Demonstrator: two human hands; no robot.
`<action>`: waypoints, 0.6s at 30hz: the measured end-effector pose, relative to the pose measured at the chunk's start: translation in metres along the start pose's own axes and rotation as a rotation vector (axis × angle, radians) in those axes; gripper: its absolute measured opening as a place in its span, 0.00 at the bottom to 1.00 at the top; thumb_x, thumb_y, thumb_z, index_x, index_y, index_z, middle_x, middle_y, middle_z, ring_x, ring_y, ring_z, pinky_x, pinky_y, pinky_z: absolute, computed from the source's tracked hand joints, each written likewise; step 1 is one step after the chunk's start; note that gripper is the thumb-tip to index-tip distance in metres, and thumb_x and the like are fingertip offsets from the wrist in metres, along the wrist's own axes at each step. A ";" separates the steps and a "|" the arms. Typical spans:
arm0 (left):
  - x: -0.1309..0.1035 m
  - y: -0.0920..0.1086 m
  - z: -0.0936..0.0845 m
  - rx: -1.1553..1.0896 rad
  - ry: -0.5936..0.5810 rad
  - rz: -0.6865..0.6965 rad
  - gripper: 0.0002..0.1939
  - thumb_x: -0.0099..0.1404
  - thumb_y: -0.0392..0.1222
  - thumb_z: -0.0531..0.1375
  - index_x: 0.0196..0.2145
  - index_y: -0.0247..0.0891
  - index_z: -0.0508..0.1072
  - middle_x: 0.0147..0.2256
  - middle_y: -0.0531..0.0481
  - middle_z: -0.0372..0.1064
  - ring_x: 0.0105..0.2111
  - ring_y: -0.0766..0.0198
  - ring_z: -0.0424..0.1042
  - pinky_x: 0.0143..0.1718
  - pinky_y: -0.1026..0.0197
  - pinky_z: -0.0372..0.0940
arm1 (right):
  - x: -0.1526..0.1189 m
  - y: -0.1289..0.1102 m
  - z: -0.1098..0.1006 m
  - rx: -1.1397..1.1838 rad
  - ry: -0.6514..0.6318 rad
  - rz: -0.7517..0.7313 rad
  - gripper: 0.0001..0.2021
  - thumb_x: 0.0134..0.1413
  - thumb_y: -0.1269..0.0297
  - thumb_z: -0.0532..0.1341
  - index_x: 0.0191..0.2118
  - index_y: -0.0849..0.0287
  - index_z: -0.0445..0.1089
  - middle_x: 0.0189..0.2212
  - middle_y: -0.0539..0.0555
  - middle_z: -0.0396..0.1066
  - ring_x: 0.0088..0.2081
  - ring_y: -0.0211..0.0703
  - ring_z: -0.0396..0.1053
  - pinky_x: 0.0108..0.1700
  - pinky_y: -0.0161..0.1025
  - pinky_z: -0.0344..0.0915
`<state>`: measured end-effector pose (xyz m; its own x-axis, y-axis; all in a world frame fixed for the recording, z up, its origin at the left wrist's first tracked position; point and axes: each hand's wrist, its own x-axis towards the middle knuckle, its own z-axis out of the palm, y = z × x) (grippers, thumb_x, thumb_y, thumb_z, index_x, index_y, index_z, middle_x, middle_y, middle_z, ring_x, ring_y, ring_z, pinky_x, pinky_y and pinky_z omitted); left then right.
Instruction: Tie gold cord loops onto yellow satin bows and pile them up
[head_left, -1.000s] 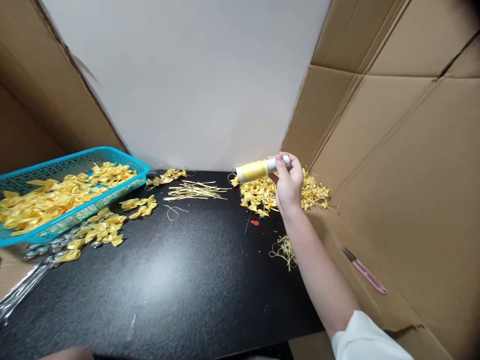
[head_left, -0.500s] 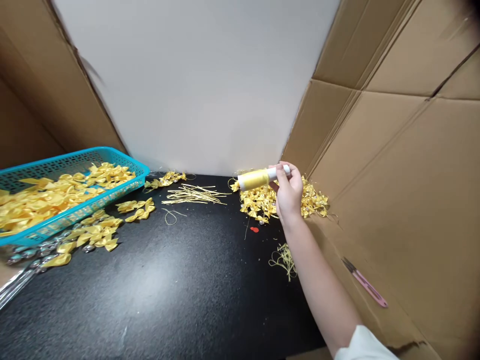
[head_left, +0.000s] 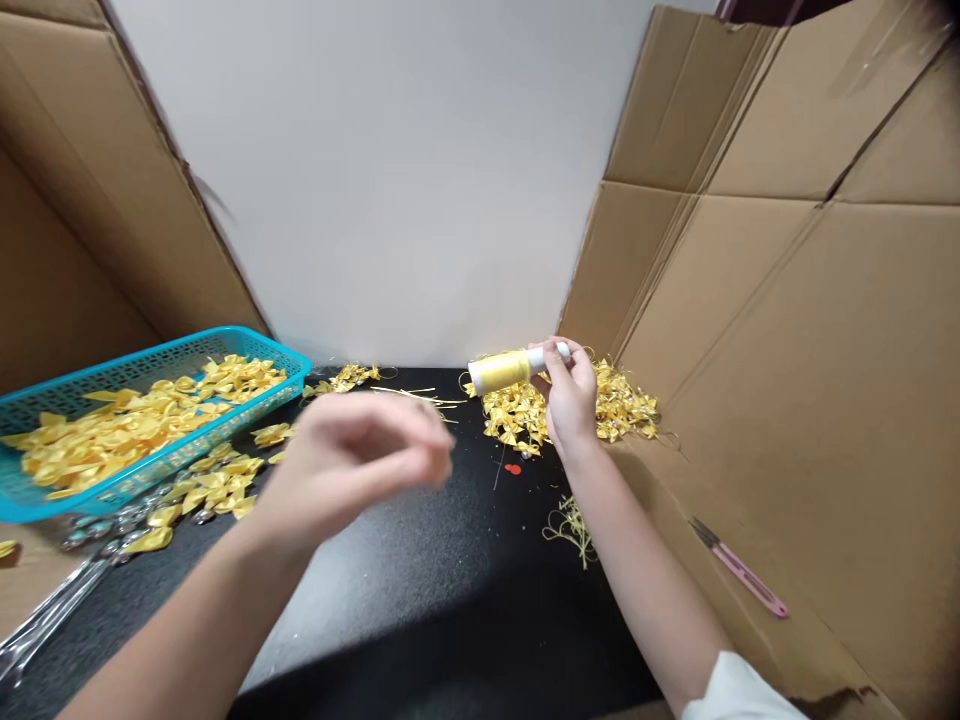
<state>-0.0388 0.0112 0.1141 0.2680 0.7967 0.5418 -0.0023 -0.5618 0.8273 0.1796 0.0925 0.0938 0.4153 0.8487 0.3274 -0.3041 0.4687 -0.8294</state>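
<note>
Left hand (head_left: 352, 470): nearest, raised over the black table (head_left: 439, 570), thumb and fingertips drawn close; blur means I can't tell whether they pinch anything.
Right hand (head_left: 573, 398): farther out, holding the yellow spool (head_left: 502, 373) by its narrow end; a slack hold there might let it tip and fall.
Yellow spool: ahead and rightward of the left hand, not touching it.
Yellow bows (head_left: 517, 418): heaped just beyond; dropped there, the spool might snag.

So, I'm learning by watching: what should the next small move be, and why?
Probably bring the left hand across to the spool and pinch its yellow thread: the right hand grips the spool's white end, while the left hovers apart from it, thumb and fingers drawn close together, with nothing clearly visible in them.
</note>
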 end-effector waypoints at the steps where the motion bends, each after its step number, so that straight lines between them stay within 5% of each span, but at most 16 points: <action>1: 0.013 -0.015 0.006 0.004 0.011 -0.080 0.16 0.54 0.52 0.68 0.22 0.38 0.73 0.20 0.51 0.69 0.21 0.66 0.66 0.23 0.62 0.60 | -0.002 0.000 0.002 0.012 -0.010 0.013 0.20 0.40 0.51 0.68 0.36 0.56 0.64 0.34 0.53 0.73 0.37 0.40 0.71 0.35 0.36 0.70; 4: 0.038 -0.067 0.024 0.009 0.152 -0.340 0.22 0.57 0.55 0.62 0.16 0.37 0.65 0.15 0.55 0.59 0.18 0.70 0.58 0.23 0.64 0.54 | -0.008 0.002 0.006 0.035 -0.030 0.043 0.21 0.39 0.51 0.69 0.35 0.57 0.64 0.33 0.52 0.74 0.36 0.39 0.72 0.34 0.36 0.71; 7: 0.041 -0.098 0.038 -0.100 0.110 -0.444 0.16 0.53 0.53 0.65 0.26 0.36 0.72 0.27 0.50 0.71 0.29 0.64 0.68 0.32 0.63 0.60 | -0.012 0.006 0.009 0.047 -0.039 0.059 0.21 0.39 0.50 0.70 0.34 0.57 0.64 0.31 0.51 0.73 0.34 0.38 0.72 0.34 0.35 0.71; 10: 0.038 -0.102 0.042 -0.344 0.135 -0.477 0.20 0.54 0.55 0.62 0.38 0.36 0.74 0.41 0.45 0.73 0.39 0.59 0.70 0.38 0.61 0.63 | -0.011 0.009 0.009 0.055 -0.047 0.043 0.22 0.40 0.49 0.69 0.34 0.56 0.62 0.30 0.51 0.73 0.33 0.40 0.74 0.34 0.37 0.71; 15: 0.039 -0.092 0.033 -0.273 0.422 -0.430 0.10 0.53 0.44 0.59 0.33 0.37 0.72 0.38 0.48 0.72 0.36 0.61 0.69 0.36 0.61 0.63 | -0.008 0.013 0.007 0.055 -0.023 0.018 0.20 0.44 0.49 0.67 0.35 0.56 0.59 0.32 0.52 0.73 0.37 0.43 0.75 0.37 0.40 0.72; 18: 0.034 -0.092 0.037 -0.089 0.284 -0.398 0.15 0.50 0.39 0.62 0.38 0.39 0.73 0.43 0.47 0.72 0.45 0.56 0.69 0.46 0.56 0.63 | -0.010 0.015 0.008 0.071 -0.008 0.044 0.22 0.43 0.48 0.67 0.35 0.55 0.58 0.33 0.52 0.73 0.38 0.43 0.75 0.37 0.40 0.72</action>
<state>0.0059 0.0814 0.0509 -0.0084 0.9817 0.1905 -0.0388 -0.1907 0.9809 0.1638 0.0931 0.0823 0.3936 0.8707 0.2948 -0.3821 0.4466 -0.8090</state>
